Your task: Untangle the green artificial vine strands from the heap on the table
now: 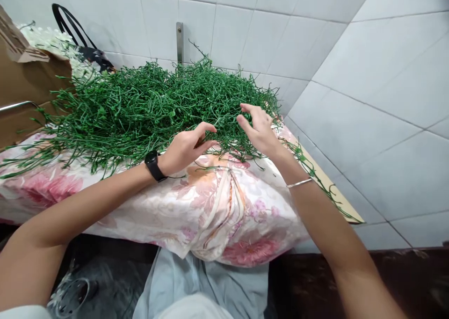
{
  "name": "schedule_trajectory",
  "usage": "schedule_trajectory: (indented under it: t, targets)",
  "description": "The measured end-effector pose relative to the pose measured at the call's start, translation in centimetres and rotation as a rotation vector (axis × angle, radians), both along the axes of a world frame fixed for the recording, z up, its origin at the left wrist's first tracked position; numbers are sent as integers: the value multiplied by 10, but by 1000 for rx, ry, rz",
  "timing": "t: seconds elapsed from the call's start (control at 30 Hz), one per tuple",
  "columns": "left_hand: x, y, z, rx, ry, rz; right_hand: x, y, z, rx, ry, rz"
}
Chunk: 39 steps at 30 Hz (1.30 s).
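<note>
A wide heap of green artificial stems (pixel 150 104) lies on a floral cloth (pixel 150 206) over the table. My left hand (pixel 189 146), with a black watch at the wrist, is at the heap's front edge, thumb and fingers apart and nothing visible between them. To its right, my right hand (pixel 257 127) hovers by the right part of the heap, fingers spread and holding nothing that shows; a thin bangle circles that forearm. Between the two hands are loose stem ends and the bunched, knotted part of the cloth.
At the left stands an open cardboard box (pixel 31 90), with white flowers (pixel 52 40) and a black-strapped bag (pixel 93 54) behind. A metal bracket (pixel 179 43) is on the tiled wall. Stray stems (pixel 326 188) lie along the board at right.
</note>
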State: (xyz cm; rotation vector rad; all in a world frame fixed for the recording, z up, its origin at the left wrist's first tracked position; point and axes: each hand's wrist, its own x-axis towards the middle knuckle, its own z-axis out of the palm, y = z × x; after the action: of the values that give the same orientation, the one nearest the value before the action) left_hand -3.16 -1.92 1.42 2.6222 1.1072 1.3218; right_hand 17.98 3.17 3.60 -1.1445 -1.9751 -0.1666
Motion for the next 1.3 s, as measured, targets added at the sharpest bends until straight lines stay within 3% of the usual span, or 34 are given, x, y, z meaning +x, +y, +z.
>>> schedule_trajectory:
  t: [0.17, 0.27, 0.37, 0.6, 0.73, 0.93, 1.17, 1.3]
  targets:
    - [0, 0, 6, -194, -186, -195, -7, -25, 10, 206, 255, 141]
    - [-1, 1, 9, -366, -357, -378, -16, -43, 12, 212, 104, 347]
    - [-2, 2, 11, -438, -444, -467, -26, -51, 8, 177, -16, 463]
    - [0, -2, 9, -429, -296, -520, -29, -49, 3, 101, 116, 387]
    - [2, -1, 7, -336, -211, -476, -27, -48, 6, 122, 104, 396]
    - [1, 4, 5, -356, -278, -432, -28, -52, 7, 160, 144, 372]
    - [0, 3, 4, -495, -374, -518, -32, -50, 1, -79, 372, 481]
    - [4, 2, 3, -472, -445, -567, -34, -49, -2, -122, 446, 522]
